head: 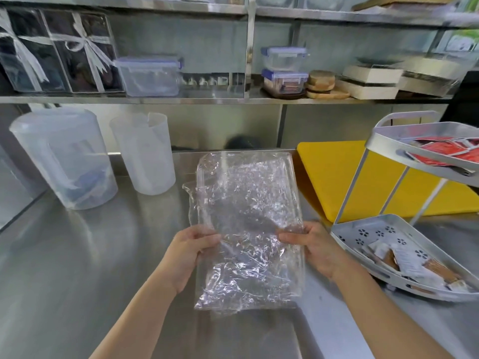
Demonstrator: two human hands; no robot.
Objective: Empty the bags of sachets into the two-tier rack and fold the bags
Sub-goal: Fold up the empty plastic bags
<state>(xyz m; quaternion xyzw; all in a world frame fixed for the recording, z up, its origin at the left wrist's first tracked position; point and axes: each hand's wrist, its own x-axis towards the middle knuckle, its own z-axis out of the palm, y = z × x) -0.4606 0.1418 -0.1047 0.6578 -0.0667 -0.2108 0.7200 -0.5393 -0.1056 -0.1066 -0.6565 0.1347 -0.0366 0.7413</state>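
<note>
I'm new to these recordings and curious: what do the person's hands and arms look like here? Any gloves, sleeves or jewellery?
Both are bare. The left hand and the right hand wear no gloves, and no rings, watch or bracelet show on the fingers or wrists. Both forearms are uncovered right down to the bottom edge of the picture, so no sleeve is in view. No markings, straps or cables are visible on either arm.
</note>
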